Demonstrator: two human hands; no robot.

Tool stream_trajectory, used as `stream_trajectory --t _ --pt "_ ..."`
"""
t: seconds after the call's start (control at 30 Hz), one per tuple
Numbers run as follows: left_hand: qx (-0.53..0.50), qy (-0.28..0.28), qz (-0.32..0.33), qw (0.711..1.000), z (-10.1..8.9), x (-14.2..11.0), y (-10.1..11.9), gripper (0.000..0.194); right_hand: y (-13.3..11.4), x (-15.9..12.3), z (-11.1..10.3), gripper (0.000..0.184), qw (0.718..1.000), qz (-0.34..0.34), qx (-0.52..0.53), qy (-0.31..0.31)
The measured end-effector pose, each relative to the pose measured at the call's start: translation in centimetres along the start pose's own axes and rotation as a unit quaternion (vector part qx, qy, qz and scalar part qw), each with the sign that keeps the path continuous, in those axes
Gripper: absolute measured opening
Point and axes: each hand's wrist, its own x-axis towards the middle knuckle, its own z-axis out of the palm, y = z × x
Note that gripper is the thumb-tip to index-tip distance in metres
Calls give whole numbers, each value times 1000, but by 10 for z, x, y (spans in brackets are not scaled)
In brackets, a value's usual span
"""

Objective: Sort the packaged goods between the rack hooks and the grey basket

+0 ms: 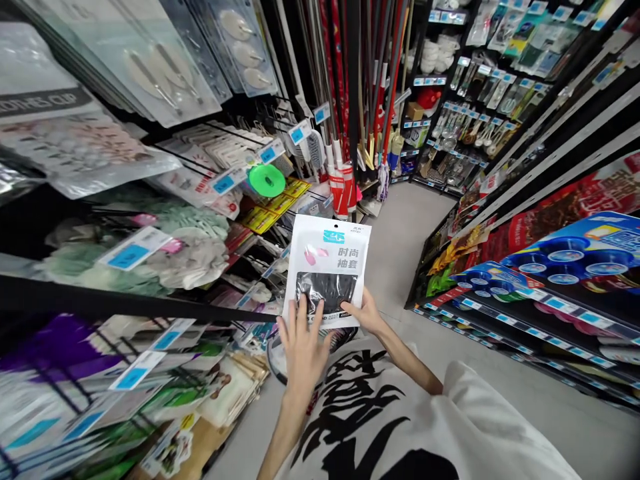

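A white pack of sleeve covers [327,267] with a clear window showing black fabric is held up in front of my body, its printed front facing me. My right hand [369,313] grips its lower right edge, thumb on the front and the other fingers hidden behind. My left hand [304,343] lies over the lower left of the pack, fingers spread and their tips touching the window. Below the pack, partly hidden by my left hand and arm, is a basket-like thing with a dark rim [276,367].
Shelves on my left carry bath puffs [187,257], a green round item [267,180] and hanging packets. Mops and poles [345,87] stand ahead. To the right, a shelf holds blue-lidded tubs [565,257]. Grey floor [395,227] runs between them toward a rack of utensils [470,127].
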Motion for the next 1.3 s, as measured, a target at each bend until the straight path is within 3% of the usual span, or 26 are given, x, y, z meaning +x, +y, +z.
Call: stream_trajectory --t 0.07,0.13,0.2,0.27,0.33,0.43,0.57,0.67,0.77,0.93,1.3 --pt "-13 -16 16 1000 2 1 1 66 -13 -6 2 65 998 4 29 -60" --pt "-53 28 -9 998 4 4 -6 64 -28 -10 2 71 982 20 52 -178" --pt "-110 90 -85 986 7 8 -16 55 -38 -11 0 73 950 40 59 -305" --pt "-164 137 -185 959 10 12 -25 50 -39 -8 -3 66 931 56 33 -359" --pt "-229 162 -258 925 16 12 -30 59 -30 -2 -6 58 943 71 -27 -323" --pt "-369 144 -294 870 28 0 -28 79 -11 5 -9 54 972 79 -95 -197" --pt "-470 66 -331 816 47 -31 -24 91 4 7 -7 53 998 22 -15 -59" --pt "-440 26 -349 827 54 -51 -30 91 5 6 -4 49 1000 13 8 1" --pt "-384 0 -351 854 52 -60 -39 81 2 7 -4 49 999 28 8 16" --pt "-366 -23 -338 867 44 -59 -40 68 -2 4 -4 58 998 49 16 33" --pt "-351 -36 -320 879 45 -57 -36 73 1 6 -6 59 996 59 51 40"
